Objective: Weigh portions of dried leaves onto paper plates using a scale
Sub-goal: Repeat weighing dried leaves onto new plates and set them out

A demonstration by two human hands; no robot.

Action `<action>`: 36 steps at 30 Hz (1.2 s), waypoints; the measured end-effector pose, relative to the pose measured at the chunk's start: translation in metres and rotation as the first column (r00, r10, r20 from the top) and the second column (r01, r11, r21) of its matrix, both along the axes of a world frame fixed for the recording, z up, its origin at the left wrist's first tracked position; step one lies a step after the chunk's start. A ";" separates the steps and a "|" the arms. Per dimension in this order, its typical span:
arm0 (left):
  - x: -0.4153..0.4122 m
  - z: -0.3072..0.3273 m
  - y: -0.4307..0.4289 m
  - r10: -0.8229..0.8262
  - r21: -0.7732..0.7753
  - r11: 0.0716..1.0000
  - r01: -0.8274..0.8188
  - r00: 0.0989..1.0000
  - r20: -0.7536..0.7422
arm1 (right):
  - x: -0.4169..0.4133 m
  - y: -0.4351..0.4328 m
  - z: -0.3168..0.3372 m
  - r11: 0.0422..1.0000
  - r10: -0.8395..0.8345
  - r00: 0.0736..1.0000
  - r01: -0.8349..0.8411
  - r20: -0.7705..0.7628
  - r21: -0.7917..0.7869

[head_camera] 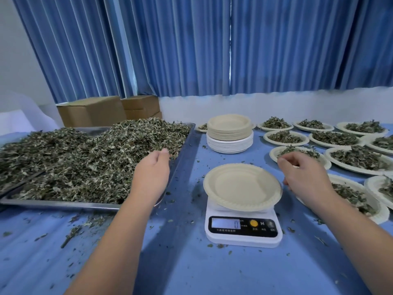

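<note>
Reaching loose-fingered left grip (153, 167) toward dried leaves (85, 158), frame left; our right grip (304, 175) slack, empty beside plate (240, 186), scale (242, 228) zeroed for portion.

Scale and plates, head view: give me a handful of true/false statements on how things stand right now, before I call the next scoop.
1. The plate on the scale is empty. True.
2. The display reads above zero. False: it shows 0.
3. The left hand is at the leaves in the tray. True.
4. The right hand presses the scale's buttons. False: it hovers to the right of the plate, holding nothing.
5. The stack behind the scale is all white. False: beige plates sit on top of white ones.
</note>
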State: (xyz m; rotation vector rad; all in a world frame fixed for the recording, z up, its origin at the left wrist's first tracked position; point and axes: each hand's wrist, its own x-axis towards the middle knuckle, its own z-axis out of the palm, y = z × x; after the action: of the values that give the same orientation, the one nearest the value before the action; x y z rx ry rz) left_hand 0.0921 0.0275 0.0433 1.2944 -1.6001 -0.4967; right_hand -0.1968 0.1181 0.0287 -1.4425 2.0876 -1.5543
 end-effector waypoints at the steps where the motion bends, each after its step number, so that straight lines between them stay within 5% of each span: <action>1: 0.007 -0.002 -0.005 0.006 0.008 1.000 -0.008 0.984 0.178 | 0.000 0.000 0.001 1.000 0.004 1.000 -0.004 -0.005 -0.005; 4: 0.021 -0.008 -0.016 -0.175 0.219 0.974 0.065 0.827 0.534 | 0.001 -0.001 0.001 1.000 0.020 1.000 -0.020 -0.008 -0.015; 7: 0.030 -0.010 -0.022 -0.355 0.471 0.881 0.043 0.717 0.600 | 0.001 -0.001 0.000 0.999 0.034 0.999 -0.034 -0.013 -0.015; 12: 0.031 0.010 -0.034 -0.221 0.282 0.957 0.061 0.785 0.579 | -0.001 -0.001 -0.001 0.999 0.036 0.999 -0.035 0.026 -0.034; 14: 0.033 0.011 -0.038 -0.157 0.177 0.983 0.048 0.721 0.675 | -0.002 -0.001 -0.001 0.999 0.037 0.999 -0.036 0.027 -0.031; 20: 0.043 -0.008 -0.036 -0.325 0.384 0.923 0.018 0.573 0.753 | -0.002 -0.001 -0.001 0.998 0.052 0.999 -0.051 0.012 -0.037; 27: 0.048 -0.003 -0.036 -0.095 0.051 0.995 0.091 0.597 0.797 | -0.003 -0.002 -0.002 0.999 0.037 0.999 -0.037 -0.018 -0.022; 32: 0.040 -0.014 -0.029 -0.326 0.348 0.934 0.082 0.597 0.733 | -0.003 -0.001 0.000 0.999 0.028 0.999 -0.030 -0.040 -0.029; 36: 0.040 -0.012 -0.024 -0.314 0.305 0.945 0.114 0.574 0.756 | -0.003 0.000 0.001 0.999 0.018 0.999 -0.020 -0.035 -0.040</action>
State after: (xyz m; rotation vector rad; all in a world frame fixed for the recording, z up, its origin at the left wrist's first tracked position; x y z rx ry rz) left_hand 0.1319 0.0036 0.0311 1.6250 -2.5522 -0.2312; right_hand -0.1998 0.1183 0.0292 -1.5084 2.0662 -1.5846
